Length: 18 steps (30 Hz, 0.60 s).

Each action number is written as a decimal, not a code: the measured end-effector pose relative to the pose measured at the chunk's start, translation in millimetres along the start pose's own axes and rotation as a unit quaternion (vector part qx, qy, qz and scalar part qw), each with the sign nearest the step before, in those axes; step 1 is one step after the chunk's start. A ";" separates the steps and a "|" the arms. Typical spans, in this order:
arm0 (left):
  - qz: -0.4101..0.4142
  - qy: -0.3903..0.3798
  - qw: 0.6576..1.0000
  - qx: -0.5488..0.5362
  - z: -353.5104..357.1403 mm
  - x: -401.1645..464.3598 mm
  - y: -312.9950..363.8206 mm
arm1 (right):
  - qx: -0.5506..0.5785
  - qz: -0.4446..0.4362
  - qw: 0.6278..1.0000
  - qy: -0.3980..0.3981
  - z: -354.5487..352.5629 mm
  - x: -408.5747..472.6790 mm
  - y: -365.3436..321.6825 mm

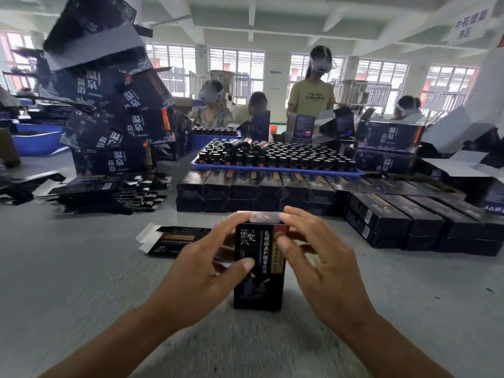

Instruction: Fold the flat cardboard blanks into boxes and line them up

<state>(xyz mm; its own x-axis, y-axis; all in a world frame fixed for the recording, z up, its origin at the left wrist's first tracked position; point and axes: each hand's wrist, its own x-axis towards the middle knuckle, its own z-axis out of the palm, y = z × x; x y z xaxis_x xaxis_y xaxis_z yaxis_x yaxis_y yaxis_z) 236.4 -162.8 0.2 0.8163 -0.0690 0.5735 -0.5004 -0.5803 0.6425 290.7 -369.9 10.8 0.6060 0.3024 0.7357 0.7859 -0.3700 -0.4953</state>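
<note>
Head view: upright box (259,271) between left hand (203,271) and right hand (319,264), apparently gripped.

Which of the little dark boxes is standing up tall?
The black printed cardboard box held between both hands, near the table's front edge. It stands upright on its end, while the finished black boxes lined up behind lie on their sides.
</note>
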 end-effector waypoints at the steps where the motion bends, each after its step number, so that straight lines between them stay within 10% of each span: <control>1: -0.007 0.010 1.000 -0.001 0.5 0.7 -1.4 | -0.021 0.020 0.999 -0.033 1.2 -1.2 1.7; 10: -0.159 0.144 0.958 -0.189 4.7 10.8 -10.5 | -0.126 0.005 0.976 -0.175 16.4 -13.7 -3.1; 18: -0.194 0.038 0.965 -0.174 14.9 4.9 -7.7 | -0.174 0.090 0.969 -0.148 6.8 -3.9 19.1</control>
<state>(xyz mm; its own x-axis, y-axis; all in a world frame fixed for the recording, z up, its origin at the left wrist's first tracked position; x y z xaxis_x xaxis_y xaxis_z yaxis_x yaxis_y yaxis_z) 248.6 -170.8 -9.5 0.9448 0.1653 0.2829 -0.2394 -0.2416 0.9404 304.2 -372.2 -4.7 0.7782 0.4261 0.4614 0.6073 -0.6978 -0.3799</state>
